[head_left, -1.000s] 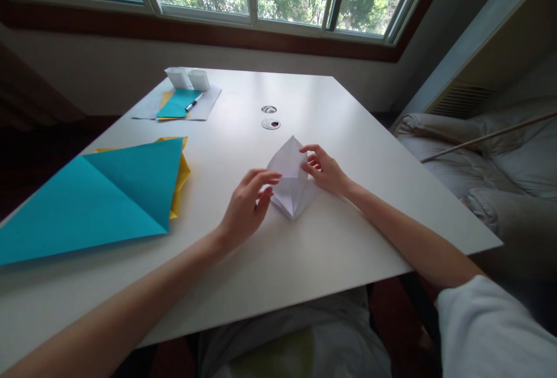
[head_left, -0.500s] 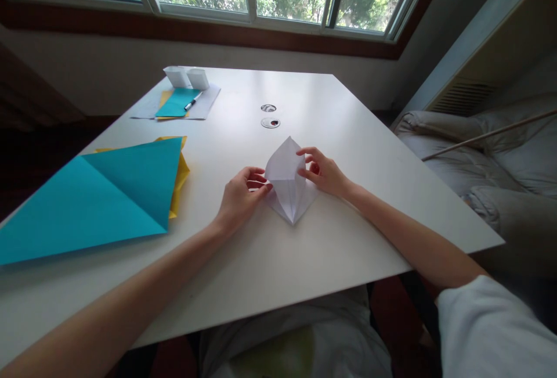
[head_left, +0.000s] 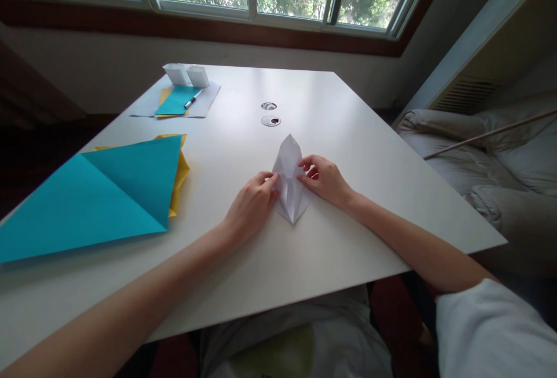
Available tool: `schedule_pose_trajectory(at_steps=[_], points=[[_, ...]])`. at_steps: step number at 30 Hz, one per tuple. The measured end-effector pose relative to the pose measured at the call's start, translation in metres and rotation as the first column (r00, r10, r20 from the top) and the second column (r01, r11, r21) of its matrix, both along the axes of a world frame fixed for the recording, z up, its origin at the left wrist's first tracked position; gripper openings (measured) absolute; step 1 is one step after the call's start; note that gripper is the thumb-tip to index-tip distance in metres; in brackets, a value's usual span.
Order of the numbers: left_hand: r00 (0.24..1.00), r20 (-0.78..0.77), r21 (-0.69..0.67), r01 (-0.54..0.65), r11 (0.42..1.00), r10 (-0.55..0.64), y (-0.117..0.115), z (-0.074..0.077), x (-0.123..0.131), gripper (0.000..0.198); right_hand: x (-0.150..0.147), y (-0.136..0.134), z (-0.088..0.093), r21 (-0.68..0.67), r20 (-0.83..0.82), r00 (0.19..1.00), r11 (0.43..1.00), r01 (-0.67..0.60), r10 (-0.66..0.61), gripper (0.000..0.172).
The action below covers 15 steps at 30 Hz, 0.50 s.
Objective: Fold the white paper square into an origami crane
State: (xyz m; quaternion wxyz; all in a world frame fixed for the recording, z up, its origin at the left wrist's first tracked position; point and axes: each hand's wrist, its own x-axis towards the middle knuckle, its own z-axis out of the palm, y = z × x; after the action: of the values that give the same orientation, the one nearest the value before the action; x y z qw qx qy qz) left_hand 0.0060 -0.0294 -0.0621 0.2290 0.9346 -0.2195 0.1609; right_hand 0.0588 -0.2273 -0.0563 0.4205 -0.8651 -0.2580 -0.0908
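Grasping opposite side edges of the folded white paper (head_left: pixel 290 176), both hands (head_left: pixel 252 201) (head_left: pixel 327 180) loosely curled, nearly closed.

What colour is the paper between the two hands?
White: the folded paper shows best in the head view.

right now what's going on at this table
A person has both hands at a folded white paper on the table. The left hand is at its left edge, the right hand at its right. The paper is creased, with points at its far and near ends. A large blue sheet lies to the left, yellow paper showing beneath it.
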Motion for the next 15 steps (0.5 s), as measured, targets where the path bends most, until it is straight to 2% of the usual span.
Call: schedule_pose_trajectory(at_steps=[6,15], points=[[0.999,0.047,0.131,0.016,0.991,-0.022,-0.0032,-0.0008,0.0000,0.034,-0.0031,-0.0003,-0.0007,-0.070,0.052,0.998,0.997,-0.037,0.041,0.022],[0.999,0.026,0.290,-0.033,0.956,0.027,-0.0064,0.0023,-0.0021,0.043,-0.0086,0.0006,-0.0035,-0.165,0.120,0.989,0.984,-0.070,0.091,0.030]])
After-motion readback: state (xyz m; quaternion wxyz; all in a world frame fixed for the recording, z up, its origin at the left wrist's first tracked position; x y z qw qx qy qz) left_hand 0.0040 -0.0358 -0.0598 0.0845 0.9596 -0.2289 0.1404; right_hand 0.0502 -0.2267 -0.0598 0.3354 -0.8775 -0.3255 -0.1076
